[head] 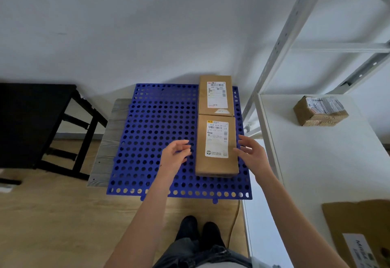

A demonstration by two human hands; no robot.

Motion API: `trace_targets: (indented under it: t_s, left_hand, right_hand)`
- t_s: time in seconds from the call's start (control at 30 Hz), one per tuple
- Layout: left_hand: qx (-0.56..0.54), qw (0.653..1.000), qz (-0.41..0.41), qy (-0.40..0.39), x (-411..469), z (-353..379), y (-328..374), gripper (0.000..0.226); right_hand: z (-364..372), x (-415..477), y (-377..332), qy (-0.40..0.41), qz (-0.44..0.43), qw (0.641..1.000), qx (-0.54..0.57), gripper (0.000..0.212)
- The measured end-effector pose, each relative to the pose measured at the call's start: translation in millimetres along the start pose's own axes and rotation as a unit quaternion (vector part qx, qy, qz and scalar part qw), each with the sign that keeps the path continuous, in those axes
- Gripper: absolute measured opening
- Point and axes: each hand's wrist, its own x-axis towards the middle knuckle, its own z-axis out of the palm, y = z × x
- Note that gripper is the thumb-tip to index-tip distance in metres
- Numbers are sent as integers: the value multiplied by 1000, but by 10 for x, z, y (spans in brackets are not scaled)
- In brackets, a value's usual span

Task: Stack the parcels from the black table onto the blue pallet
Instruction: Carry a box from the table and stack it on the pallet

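Two brown parcels with white labels lie end to end along the right side of the blue perforated pallet: the far parcel and the near parcel. My left hand hovers just left of the near parcel with loosely curled fingers and holds nothing. My right hand is at the near parcel's right edge, fingers spread, fingertips at or touching its side. The black table stands at the left; no parcels show on the part in view.
A white shelf unit at the right holds a small taped brown box and a flat cardboard piece. A grey board lies under the pallet. My feet stand on the wooden floor.
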Motion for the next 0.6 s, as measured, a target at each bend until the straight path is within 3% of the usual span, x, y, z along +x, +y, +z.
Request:
trace_targets:
  t_s: [0.17, 0.43, 0.6]
  left_hand:
    - [29, 998, 51, 21, -226, -188, 274, 32]
    - [-127, 987, 44, 91, -758, -622, 505, 28]
    - [-159, 977, 63, 127, -1017, -1033, 562, 29]
  right_hand:
    - [27, -92, -346, -68, -75, 994, -31, 34]
    - [295, -350, -867, -191, -168, 966, -43, 45]
    - [726, -523, -1086, -236, -193, 951, -58, 39]
